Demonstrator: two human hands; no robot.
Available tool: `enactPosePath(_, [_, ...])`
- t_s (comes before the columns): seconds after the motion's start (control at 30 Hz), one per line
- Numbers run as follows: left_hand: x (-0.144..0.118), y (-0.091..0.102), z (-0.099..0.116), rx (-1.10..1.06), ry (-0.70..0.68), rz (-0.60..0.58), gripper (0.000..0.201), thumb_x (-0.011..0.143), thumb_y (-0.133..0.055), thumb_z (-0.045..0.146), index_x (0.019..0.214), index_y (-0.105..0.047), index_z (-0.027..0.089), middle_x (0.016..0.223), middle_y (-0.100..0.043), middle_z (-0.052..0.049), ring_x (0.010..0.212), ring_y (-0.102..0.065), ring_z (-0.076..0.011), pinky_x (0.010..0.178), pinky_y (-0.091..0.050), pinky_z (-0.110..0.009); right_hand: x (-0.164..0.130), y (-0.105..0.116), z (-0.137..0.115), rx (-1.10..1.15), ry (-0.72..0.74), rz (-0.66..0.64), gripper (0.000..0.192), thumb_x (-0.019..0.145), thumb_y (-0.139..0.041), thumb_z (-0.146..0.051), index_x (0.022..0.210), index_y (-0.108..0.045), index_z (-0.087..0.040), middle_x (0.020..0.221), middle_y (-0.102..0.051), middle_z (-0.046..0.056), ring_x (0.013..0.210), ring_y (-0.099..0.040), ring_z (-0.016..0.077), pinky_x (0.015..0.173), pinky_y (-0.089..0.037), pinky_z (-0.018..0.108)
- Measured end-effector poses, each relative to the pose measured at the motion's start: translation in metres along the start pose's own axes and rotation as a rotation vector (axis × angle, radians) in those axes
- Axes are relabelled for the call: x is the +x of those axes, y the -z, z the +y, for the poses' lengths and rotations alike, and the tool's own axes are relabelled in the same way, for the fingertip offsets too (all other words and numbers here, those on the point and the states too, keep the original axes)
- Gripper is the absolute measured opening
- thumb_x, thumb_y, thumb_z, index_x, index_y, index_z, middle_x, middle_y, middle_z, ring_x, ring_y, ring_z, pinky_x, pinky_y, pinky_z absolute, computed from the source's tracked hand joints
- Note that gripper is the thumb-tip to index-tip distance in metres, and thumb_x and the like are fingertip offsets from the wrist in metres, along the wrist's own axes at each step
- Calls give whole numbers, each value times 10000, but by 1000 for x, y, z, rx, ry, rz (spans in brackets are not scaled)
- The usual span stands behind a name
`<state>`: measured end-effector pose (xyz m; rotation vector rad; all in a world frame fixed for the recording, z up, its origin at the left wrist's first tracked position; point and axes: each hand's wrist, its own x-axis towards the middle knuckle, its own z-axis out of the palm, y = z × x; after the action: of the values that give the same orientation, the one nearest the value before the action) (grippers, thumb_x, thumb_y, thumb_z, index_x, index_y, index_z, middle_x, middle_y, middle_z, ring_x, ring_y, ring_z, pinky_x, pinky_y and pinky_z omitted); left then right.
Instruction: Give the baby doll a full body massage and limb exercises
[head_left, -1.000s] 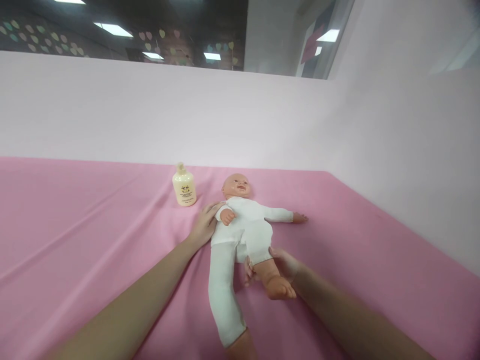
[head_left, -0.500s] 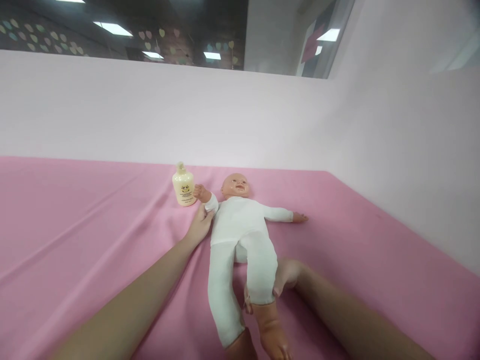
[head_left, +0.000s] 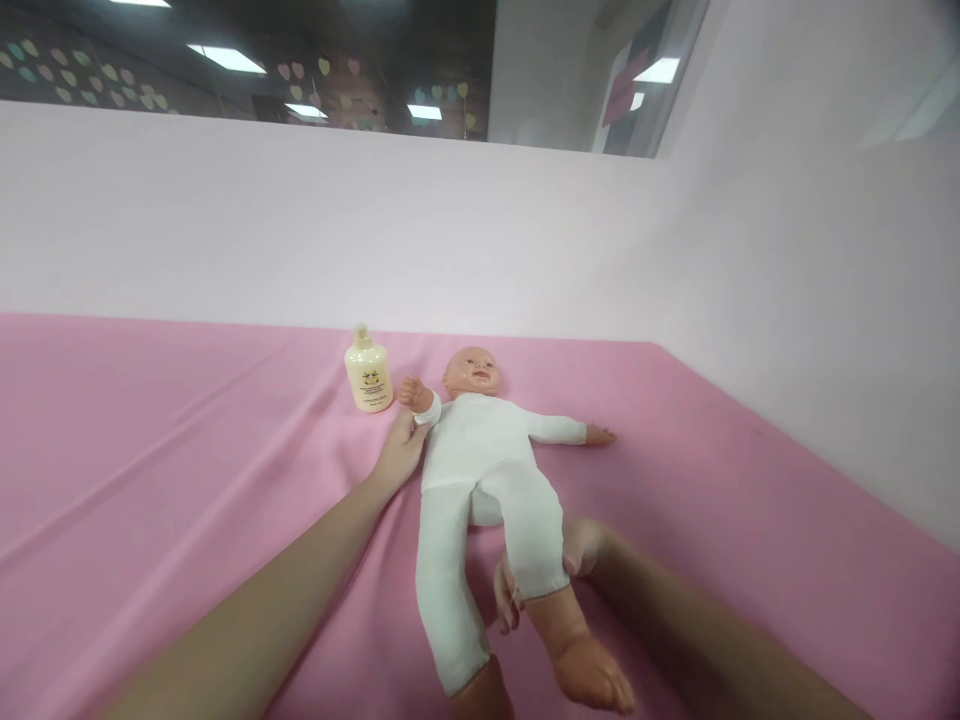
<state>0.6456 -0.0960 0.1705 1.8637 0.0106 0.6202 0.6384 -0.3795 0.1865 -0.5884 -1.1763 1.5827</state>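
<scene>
A baby doll (head_left: 480, 450) in a white bodysuit lies on its back on the pink cloth (head_left: 150, 470), head away from me. My left hand (head_left: 401, 448) grips the doll's raised arm at the white sleeve cuff, by its shoulder. My right hand (head_left: 551, 570) is wrapped under the doll's nearer leg at the knee, fingers showing on both sides of the white trouser leg; the bare foot points toward me. The doll's other arm is stretched out to the right.
A cream lotion bottle (head_left: 367, 372) stands upright just left of the doll's head, close to the raised doll hand. A pale pink wall (head_left: 450, 230) runs behind and along the right side of the cloth-covered surface.
The doll's arm went from folded on its chest to raised beside the bottle, held by my left hand. My right hand drew the bent leg out straighter toward me.
</scene>
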Motion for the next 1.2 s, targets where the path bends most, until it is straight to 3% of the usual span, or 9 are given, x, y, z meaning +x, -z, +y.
enactPosePath(0.17, [-2,1,3,86,-113,-15,366,954,-495,331,1294,-564,214,1275,-630,-95,1210,-572,-253,1067,-445,-449,-5,3,11,30,150,40,693,625,-677,-790,868,-676,-140,840,-688,119,855,-683,279,846,-535,429])
enactPosePath(0.37, [-8,3,20,227,-285,-154,435,942,-442,218,1357,-571,230,1404,-533,-97,1313,-498,-240,1147,-390,-446,-5,-8,-5,326,206,522,664,740,-544,-798,861,-620,-149,863,-620,68,840,-641,217,849,-533,414])
enactPosePath(0.5, [-9,4,24,277,-286,-175,515,900,-408,137,1383,-559,230,1413,-514,-96,1320,-484,-230,1148,-398,-444,-1,-15,-17,379,232,678,652,795,-504,-766,830,-632,-127,845,-600,73,821,-622,204,794,-535,388])
enactPosePath(0.97, [-8,4,23,250,-285,-163,465,930,-413,176,1366,-564,234,1391,-537,-92,1302,-495,-233,1147,-381,-440,-1,-13,-15,361,233,628,679,790,-481,-788,838,-635,-128,842,-602,73,828,-625,211,791,-534,380])
enactPosePath(1.07, [-7,3,19,206,-266,-143,414,959,-444,261,1356,-560,240,1372,-567,-92,1290,-507,-247,1144,-373,-462,-1,-12,-13,318,238,561,683,773,-484,-801,823,-626,-135,834,-596,72,821,-634,219,804,-537,405])
enactPosePath(1.2, [-4,1,8,112,-177,-65,391,967,-468,350,1328,-549,225,1333,-601,-97,1255,-543,-246,1112,-405,-454,-3,-8,-5,278,217,400,631,690,-630,-745,846,-635,-134,863,-627,83,849,-651,243,836,-548,454])
